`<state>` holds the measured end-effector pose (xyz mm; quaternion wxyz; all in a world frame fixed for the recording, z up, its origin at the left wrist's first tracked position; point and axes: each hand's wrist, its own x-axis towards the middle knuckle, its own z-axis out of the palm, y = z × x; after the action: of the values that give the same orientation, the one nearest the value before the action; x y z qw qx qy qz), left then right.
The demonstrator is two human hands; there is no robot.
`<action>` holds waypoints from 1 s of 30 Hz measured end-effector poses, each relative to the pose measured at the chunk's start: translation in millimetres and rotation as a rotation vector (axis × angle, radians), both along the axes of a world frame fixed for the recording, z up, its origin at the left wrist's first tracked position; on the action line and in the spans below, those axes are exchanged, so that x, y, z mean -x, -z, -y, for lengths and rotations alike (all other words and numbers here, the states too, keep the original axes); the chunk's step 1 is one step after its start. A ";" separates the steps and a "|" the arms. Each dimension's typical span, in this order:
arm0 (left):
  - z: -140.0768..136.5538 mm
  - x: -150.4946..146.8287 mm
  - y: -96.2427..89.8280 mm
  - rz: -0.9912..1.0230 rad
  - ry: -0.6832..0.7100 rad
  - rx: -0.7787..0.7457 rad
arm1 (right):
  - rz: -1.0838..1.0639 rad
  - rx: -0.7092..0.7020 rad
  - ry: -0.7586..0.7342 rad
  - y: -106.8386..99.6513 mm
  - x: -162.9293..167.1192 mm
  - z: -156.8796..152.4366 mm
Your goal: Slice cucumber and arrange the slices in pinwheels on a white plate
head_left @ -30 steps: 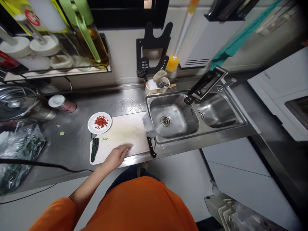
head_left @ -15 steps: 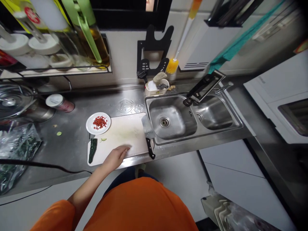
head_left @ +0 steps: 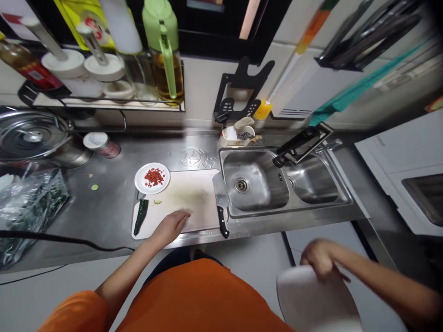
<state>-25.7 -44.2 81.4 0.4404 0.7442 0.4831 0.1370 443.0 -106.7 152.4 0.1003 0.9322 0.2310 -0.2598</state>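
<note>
My left hand [head_left: 175,226] lies low over the near edge of the white cutting board [head_left: 200,185], fingers drawn together and nothing showing in them. At lower right, my right hand [head_left: 320,260] grips the rim of a large white plate [head_left: 316,299], which is blurred and cut off by the frame's bottom. A cleaver [head_left: 222,203] with a black handle rests along the board's right edge. On the board's left are a dark green cucumber piece [head_left: 140,216] and small pale slices [head_left: 157,202]. The small white plate [head_left: 139,180] of chopped red pepper [head_left: 154,177] overlaps the board's far left corner.
A double steel sink [head_left: 256,184] with a black tap [head_left: 297,145] lies right of the board. On the left stand a lidded pot [head_left: 34,136], a can [head_left: 102,145] and a plastic bag of greens [head_left: 32,198]. A seasoning rack [head_left: 114,102] hangs above.
My right hand has come into view at lower right, holding the large white plate. My left hand stays at the board's near edge. The camera view has shifted slightly.
</note>
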 end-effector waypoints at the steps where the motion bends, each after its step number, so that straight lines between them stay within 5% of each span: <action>1: -2.1 -0.4 1.1 0.024 -0.017 0.011 | -0.132 0.168 0.067 -7.2 -2.1 -28.8; 3: -6.9 -4.4 5.5 0.080 -0.062 0.055 | -0.503 0.518 0.171 -20.1 -0.8 -90.5; 4: -9.7 -8.0 8.6 0.110 -0.091 0.089 | -0.658 0.559 0.138 -24.0 3.3 -120.4; 9: -32.9 -37.6 23.0 0.268 -0.298 0.363 | -1.030 0.238 -0.121 -0.7 58.0 -220.0; 13: -68.2 -54.8 23.2 0.514 -0.521 0.549 | -1.280 -0.022 -0.162 52.9 119.2 -246.4; 17: -109.7 -53.5 22.7 0.432 -0.680 0.448 | -1.364 -0.150 -0.137 93.3 165.9 -263.2; 22: -152.5 -46.5 35.7 0.082 -0.779 0.323 | -1.276 -0.097 -0.137 110.5 189.8 -291.8; 30: -187.5 -52.2 58.9 -0.124 -0.807 0.280 | -1.083 -0.080 -0.176 123.9 199.9 -322.2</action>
<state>26.5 143.3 22.5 0.4184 0.4354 0.7750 0.1863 243.1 215.5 28.5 -0.0469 0.6457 0.3363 -0.6839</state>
